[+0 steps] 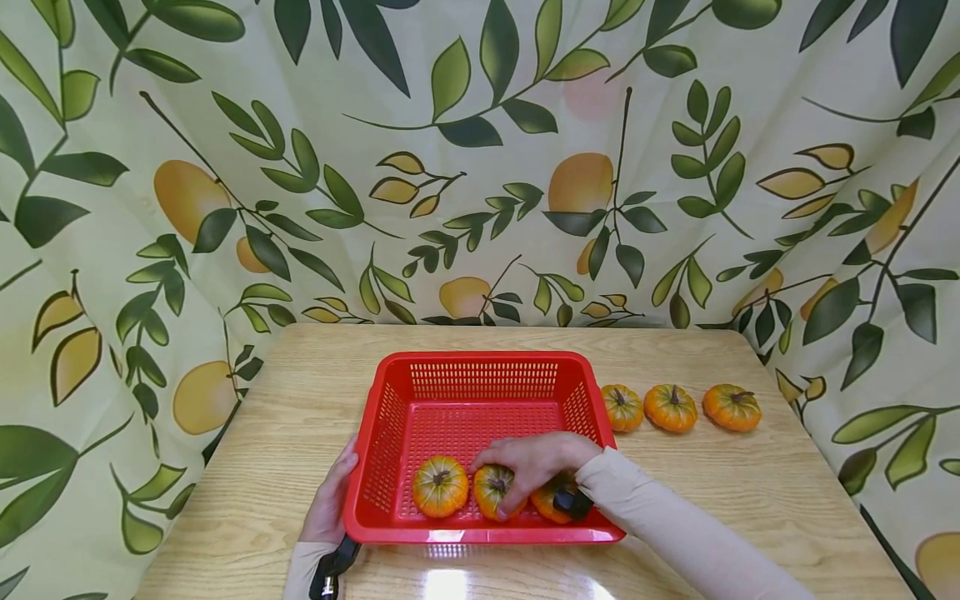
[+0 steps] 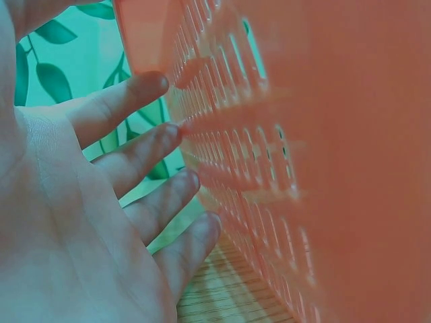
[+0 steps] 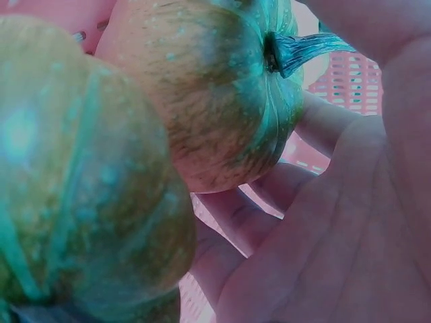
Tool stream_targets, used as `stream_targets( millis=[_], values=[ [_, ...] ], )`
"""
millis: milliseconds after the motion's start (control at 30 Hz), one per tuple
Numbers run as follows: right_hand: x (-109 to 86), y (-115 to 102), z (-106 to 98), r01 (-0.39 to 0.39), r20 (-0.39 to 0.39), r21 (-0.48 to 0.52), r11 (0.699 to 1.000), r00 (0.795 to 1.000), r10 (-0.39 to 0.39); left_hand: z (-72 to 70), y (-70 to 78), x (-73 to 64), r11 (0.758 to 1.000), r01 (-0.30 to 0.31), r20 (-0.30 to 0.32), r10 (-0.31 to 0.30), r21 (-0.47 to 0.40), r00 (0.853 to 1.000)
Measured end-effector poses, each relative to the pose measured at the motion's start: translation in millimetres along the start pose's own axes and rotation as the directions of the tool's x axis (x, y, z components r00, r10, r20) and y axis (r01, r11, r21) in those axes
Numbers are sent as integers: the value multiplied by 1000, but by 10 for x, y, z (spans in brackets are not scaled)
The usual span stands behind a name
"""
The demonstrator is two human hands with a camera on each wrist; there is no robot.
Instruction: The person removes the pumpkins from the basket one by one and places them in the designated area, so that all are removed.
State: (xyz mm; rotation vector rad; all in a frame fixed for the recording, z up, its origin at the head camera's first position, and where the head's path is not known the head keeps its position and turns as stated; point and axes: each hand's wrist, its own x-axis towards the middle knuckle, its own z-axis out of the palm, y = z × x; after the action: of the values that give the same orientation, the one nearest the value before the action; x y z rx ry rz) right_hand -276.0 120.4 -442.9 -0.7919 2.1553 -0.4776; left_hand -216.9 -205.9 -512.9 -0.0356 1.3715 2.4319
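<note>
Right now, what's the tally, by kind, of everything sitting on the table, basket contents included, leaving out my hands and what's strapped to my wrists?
Red basket: 1
Pumpkins: 6 (3 inside the basket, 3 on the table)
Total: 7

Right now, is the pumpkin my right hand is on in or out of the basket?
In: the pumpkin is within the red basket's walls, beside another pumpkin, with your right hand gripping it.
</note>
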Motion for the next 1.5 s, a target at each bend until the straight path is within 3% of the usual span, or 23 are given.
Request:
stream_targets(
  millis=[333,667,1033,1500],
  values=[
    [5,8,3,6,7,1,1000,1000,-6,-7,-11,-5,1000,-11,9,11,4,1000],
    [4,12,-14,42,-36,-9,999,998,-43,8,1,2,1000,10,-23,-10,-1,1000],
    [-24,-24,-36,47,-68,-26,999,996,-49,-14,-25,-7,1000,-13,21,14,-19,1000],
    [-47,-58,-76,125,-92,13,992,988,-123,-25,-43,-4,1000,-11,8,11,0,1000]
  ],
)
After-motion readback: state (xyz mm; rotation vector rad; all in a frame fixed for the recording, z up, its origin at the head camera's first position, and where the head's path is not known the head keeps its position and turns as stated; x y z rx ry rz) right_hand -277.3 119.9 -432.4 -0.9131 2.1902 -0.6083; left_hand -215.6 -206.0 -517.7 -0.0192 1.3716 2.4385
